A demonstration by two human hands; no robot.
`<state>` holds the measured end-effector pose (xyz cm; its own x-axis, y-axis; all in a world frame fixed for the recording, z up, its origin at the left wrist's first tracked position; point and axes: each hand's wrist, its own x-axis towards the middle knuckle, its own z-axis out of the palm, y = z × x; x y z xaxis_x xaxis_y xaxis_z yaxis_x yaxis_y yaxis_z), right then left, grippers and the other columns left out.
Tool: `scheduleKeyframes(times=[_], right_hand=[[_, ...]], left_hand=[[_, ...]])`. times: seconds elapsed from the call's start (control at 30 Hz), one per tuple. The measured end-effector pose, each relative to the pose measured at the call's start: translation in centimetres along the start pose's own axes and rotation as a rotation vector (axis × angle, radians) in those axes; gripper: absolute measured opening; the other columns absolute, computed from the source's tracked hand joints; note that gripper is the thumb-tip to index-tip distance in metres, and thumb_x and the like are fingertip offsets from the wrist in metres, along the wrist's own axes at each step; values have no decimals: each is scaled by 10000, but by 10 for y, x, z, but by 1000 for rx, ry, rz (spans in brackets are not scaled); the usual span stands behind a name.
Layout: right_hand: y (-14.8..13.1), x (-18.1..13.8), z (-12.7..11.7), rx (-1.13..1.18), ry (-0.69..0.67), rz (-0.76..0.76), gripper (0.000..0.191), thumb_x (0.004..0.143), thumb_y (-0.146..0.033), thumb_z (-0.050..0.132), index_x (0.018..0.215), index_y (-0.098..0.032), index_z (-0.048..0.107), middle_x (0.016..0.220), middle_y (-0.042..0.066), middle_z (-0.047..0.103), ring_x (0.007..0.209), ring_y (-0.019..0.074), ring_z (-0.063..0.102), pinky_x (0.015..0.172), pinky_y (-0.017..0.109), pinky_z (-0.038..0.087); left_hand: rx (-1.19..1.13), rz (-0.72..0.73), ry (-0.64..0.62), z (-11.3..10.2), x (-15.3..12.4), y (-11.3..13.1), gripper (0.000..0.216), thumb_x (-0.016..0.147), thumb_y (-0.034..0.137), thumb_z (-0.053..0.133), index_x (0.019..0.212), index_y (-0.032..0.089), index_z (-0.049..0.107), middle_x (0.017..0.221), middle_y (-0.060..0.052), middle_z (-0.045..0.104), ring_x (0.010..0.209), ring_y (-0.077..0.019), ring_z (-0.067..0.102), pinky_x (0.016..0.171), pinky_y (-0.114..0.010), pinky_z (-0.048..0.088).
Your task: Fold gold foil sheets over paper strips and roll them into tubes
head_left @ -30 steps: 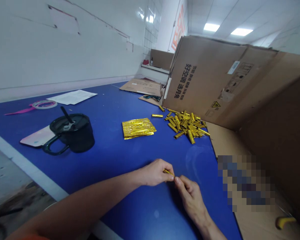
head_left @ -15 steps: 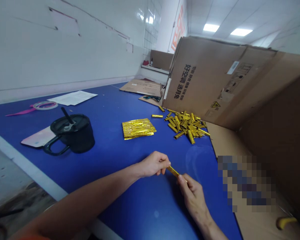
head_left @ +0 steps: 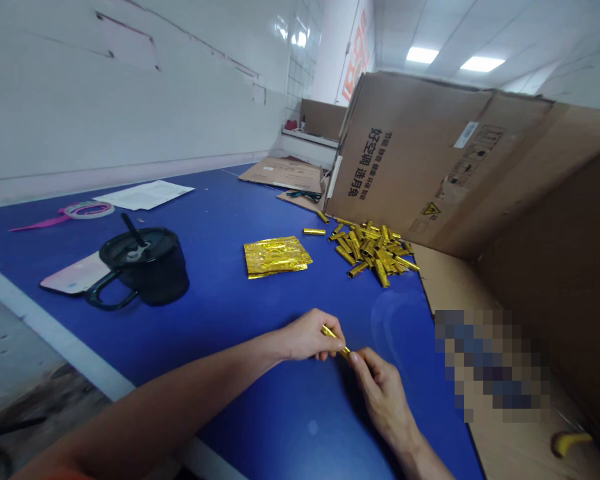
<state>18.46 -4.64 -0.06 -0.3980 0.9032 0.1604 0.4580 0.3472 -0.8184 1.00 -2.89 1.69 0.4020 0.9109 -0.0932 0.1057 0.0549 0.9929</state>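
Between my hands is a thin rolled tube of gold foil (head_left: 329, 331), slanting down to the right above the blue table (head_left: 280, 413). My left hand (head_left: 316, 335) pinches it along its length, and its upper end shows past the fingers. At the lower end my right hand (head_left: 380, 383) grips it between thumb and fingers. Beyond my left hand lies a flat stack of gold foil sheets (head_left: 277, 256). Farther right is a heap of gold foil tubes (head_left: 373, 248), with a single gold tube (head_left: 314, 231) lying to its left.
On the left stand a black lidded mug (head_left: 153, 270) with a straw and, beside it, a pinkish flat object (head_left: 73, 275). Behind are a tape roll (head_left: 89, 210) and white paper (head_left: 145, 195). A large cardboard box (head_left: 430, 153) rises at the right, near flat cardboard (head_left: 285, 173).
My left hand has slid down along the foil tube toward my right hand, so the tube's upper end now sticks out past its fingers. My right hand has shifted slightly left.
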Motion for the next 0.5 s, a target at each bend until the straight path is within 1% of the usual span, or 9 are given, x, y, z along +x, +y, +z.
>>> scheduleKeyframes(times=[0.13,0.23,0.37,0.5], right_hand=[[-4,-1,-1,-98,-60,-38,328,825,-392,394,603,-161,468,542,-54,315,502,85,292,463,198,258],[-7,-1,0,-144,-59,-86,348,834,-377,376,567,-165,444,528,-57,285,484,81,277,459,205,245],[-8,0,0,-125,-48,-126,365,847,-371,348,560,-166,443,518,-57,280,471,80,275,454,212,234],[-5,-1,-1,-94,-6,-79,369,848,-386,342,564,-170,440,516,-60,264,465,80,265,441,209,234]], left_hand=[[5,32,23,11,-3,-2,76,647,191,533,675,122,550,465,58,468,425,-56,436,416,-164,347],[9,43,27,15,-4,-4,66,649,187,525,659,124,543,463,59,464,432,-58,437,422,-164,348],[25,31,27,13,-4,-3,80,651,200,529,643,122,543,473,51,474,420,-54,435,403,-158,327],[1,33,44,6,-4,-1,119,652,239,545,649,121,540,510,40,503,403,-48,431,389,-162,320]])
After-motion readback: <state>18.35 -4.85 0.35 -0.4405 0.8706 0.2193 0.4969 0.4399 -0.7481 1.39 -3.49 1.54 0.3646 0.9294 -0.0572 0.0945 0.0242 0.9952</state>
